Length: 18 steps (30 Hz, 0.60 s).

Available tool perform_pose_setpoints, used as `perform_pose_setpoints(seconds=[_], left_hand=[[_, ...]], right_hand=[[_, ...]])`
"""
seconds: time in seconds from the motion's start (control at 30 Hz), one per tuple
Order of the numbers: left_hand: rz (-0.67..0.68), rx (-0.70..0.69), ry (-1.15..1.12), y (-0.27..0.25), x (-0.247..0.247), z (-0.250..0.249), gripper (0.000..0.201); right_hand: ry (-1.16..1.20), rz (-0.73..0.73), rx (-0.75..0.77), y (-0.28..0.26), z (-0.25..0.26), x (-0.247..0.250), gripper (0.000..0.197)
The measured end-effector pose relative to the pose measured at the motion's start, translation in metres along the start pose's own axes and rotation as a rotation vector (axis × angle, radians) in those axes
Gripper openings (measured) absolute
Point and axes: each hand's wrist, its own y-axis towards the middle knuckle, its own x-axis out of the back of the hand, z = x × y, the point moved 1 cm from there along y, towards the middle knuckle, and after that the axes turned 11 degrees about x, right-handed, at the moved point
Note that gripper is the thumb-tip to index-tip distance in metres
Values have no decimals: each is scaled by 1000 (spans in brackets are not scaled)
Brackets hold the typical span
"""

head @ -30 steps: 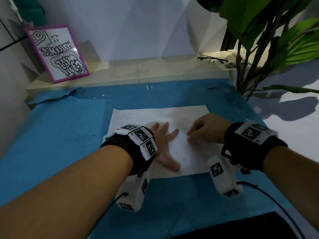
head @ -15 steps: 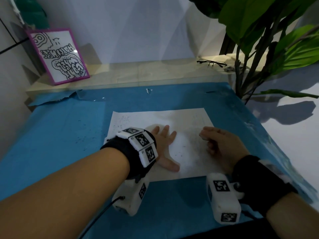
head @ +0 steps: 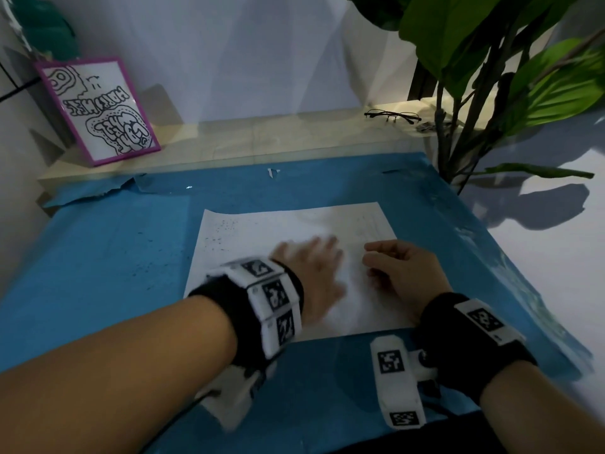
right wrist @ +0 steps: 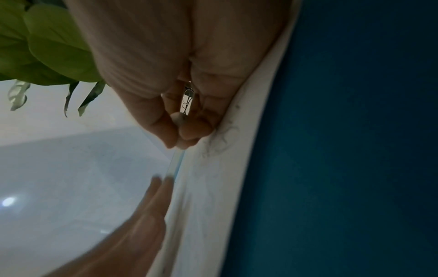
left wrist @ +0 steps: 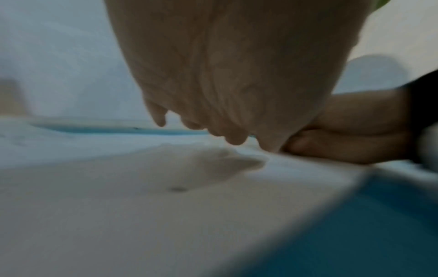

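Note:
A white paper sheet (head: 262,231) with faint dark specks lies flat on the blue table cover (head: 98,273). My left hand (head: 311,270) is spread over the middle of the sheet with straight fingers, blurred by motion. In the left wrist view the left hand (left wrist: 225,75) hangs just above the paper (left wrist: 118,206) and casts a shadow on it. My right hand (head: 399,270) rests on its side on the sheet's right part. Its thumb and curled fingertips (right wrist: 182,138) meet, and I see nothing between them. Thin hair-like squiggles mark the paper (right wrist: 213,187) beside them.
A wooden ledge (head: 262,139) runs along the back wall with a purple-framed drawing (head: 98,109) at left and glasses (head: 393,115) at right. A leafy plant (head: 491,60) stands off the table's far right corner. A small white scrap (head: 271,172) lies at the cover's far edge.
My left hand has slid right and forward over the sheet and lifted slightly. My right hand has turned from knuckles-up onto its side and drawn back toward me.

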Motion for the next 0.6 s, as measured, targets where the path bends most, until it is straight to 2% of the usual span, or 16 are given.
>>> perform_pose_setpoints(seconds=[0.07,0.1,0.13,0.17,0.23,0.27,0.3,0.33,0.4,0.47,0.6], left_hand=[[43,-320,-67,-25,-6,-20,72],[94,-385,-67,-33,-7,-20,73],[114,-368,-55,-32,-8,-13,70],[109,-268,-27,-25,-6,1,64],[105,88,34,-12,4,32,58],[103,216,36,-8,9,44,62],[106,232,33,-6,13,49,65],[131,157,15,-8,17,46,67],[266,-5,-53,-19,20,32,68],[344,-1,-44,-28,21,21,71],[332,61,-47,-19,17,21,81]], right_hand=[[-50,18,37,0,0,0,10],[-60,25,45,-1,-1,0,10],[-68,31,46,-1,-1,0,10],[-84,36,39,-2,-1,0,8],[-129,53,32,-5,0,0,6],[-149,65,40,-6,1,-1,6],[-167,78,49,-6,2,-2,6],[-191,91,58,-6,3,-2,6],[-264,137,72,-7,7,-3,6],[-329,224,81,-9,13,-6,11],[-528,434,112,-15,23,-16,12]])
